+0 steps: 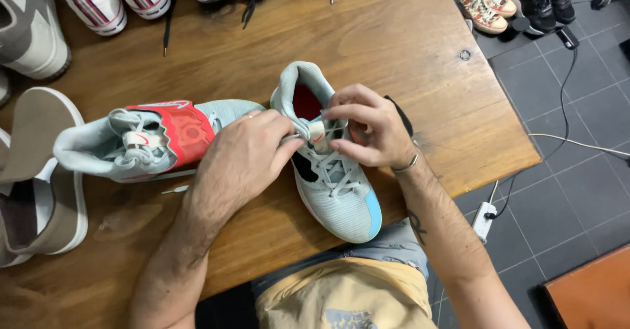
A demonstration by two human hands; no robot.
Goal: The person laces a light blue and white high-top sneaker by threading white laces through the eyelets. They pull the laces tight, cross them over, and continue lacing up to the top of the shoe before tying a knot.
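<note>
Sneaker (331, 178), pale blue, lay toe toward you at the wooden table's (394, 40) near edge, so the laces faced up. Your left hand (239, 162) pinched the lace at the tongue; your right hand (367, 129) pinched the tongue tab, steadying it. Its mate (151, 139) lay alongside.
</note>
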